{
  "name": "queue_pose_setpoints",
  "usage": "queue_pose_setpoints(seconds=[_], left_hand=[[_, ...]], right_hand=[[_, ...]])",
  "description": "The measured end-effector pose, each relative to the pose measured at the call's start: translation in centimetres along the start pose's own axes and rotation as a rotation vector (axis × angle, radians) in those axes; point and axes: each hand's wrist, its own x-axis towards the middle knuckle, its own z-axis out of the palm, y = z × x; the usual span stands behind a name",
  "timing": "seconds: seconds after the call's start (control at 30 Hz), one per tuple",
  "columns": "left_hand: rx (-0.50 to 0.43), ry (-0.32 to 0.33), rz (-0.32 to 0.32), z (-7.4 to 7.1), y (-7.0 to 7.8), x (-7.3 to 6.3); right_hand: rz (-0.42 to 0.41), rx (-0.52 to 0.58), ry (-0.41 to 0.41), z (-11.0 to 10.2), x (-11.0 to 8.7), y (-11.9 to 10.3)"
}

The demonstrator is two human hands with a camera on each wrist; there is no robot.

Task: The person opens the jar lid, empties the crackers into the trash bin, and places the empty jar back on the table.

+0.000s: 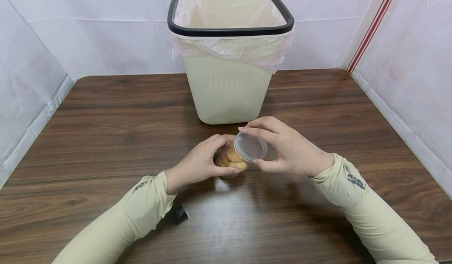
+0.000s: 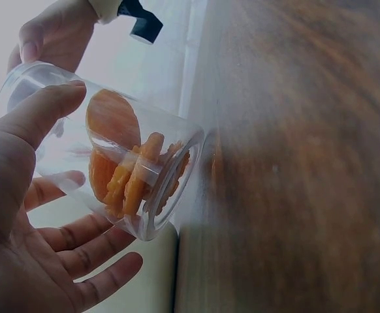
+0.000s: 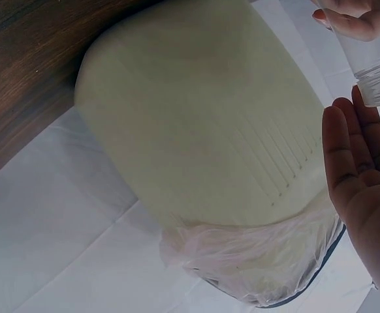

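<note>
Slanting between left fingers and thumb, the jar touches right fingers.

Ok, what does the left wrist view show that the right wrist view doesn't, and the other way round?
Only the left wrist view shows the cookies inside the jar. Only the right wrist view shows the bag folded over the end of the bin. Both views share the left hand, the right hand, part of the jar and some table.
</note>
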Motion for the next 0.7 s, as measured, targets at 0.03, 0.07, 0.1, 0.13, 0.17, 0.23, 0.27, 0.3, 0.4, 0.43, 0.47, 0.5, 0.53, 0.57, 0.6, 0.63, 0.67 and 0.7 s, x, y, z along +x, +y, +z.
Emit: queue_pose_setpoints(seconds=[0.03, 0.07, 0.1, 0.13, 0.17, 0.23, 0.27, 0.3, 0.4, 0.43, 0.47, 0.5, 0.53, 0.57, 0.6, 0.63, 0.67, 0.7], left_hand=[[0.001, 0.001, 0.000, 0.0, 0.0, 0.0], [0.002, 0.003, 0.001, 0.0, -0.1, 0.0], [0.003, 0.005, 0.004, 0.0, 0.0, 0.0], [0.005, 0.006, 0.005, 0.0, 0.0, 0.0], [0.007, 0.007, 0.005, 0.1, -0.1, 0.0], [0.010, 0.008, 0.003, 0.1, -0.2, 0.0], [0.010, 0.008, 0.002, 0.1, -0.2, 0.0], [0.010, 0.008, 0.001, 0.1, -0.2, 0.0], [0.007, 0.006, -0.005, 0.1, -0.1, 0.0], [0.006, 0.006, -0.007, 0.0, -0.1, 0.0], [0.006, 0.005, -0.009, 0.0, 0.0, 0.0], [0.006, 0.004, -0.012, 0.0, 0.0, 0.0], [0.006, 0.004, -0.015, 0.0, 0.0, 0.0], [0.008, 0.003, -0.018, 0.0, 0.0, 0.0], [0.010, 0.003, -0.018, 0.0, 0.0, 0.0], [0.012, 0.003, -0.018, 0.1, -0.1, 0.0], [0.013, 0.004, -0.018, 0.1, -0.1, 0.0], [0.015, 0.005, -0.015, 0.1, -0.1, 0.0]], right_hand=[[0.000, -0.001, -0.001, 0.0, 0.0, 0.0], [0.000, -0.002, -0.001, 0.0, 0.0, 0.0], [-0.001, -0.003, -0.001, 0.0, 0.0, 0.0], [-0.002, -0.005, -0.001, 0.0, 0.0, 0.0], [-0.004, -0.007, 0.002, 0.0, 0.0, 0.0], [-0.004, -0.018, 0.009, 0.0, 0.0, -0.1], [-0.002, -0.028, 0.015, 0.0, 0.0, -0.1], [0.003, -0.039, 0.023, 0.1, 0.1, -0.2], [0.028, -0.100, 0.066, 0.1, 0.1, -0.3], [0.040, -0.126, 0.084, 0.1, 0.2, -0.4], [0.053, -0.153, 0.101, 0.2, 0.2, -0.5], [0.067, -0.181, 0.119, 0.2, 0.2, -0.6], [0.081, -0.209, 0.134, 0.2, 0.2, -0.7], [0.096, -0.232, 0.146, 0.3, 0.2, -0.8], [0.108, -0.256, 0.156, 0.4, 0.2, -0.9], [0.120, -0.275, 0.165, 0.4, 0.2, -1.0], [0.130, -0.292, 0.173, 0.5, 0.2, -1.1], [0.136, -0.309, 0.180, 0.5, 0.2, -1.2]])
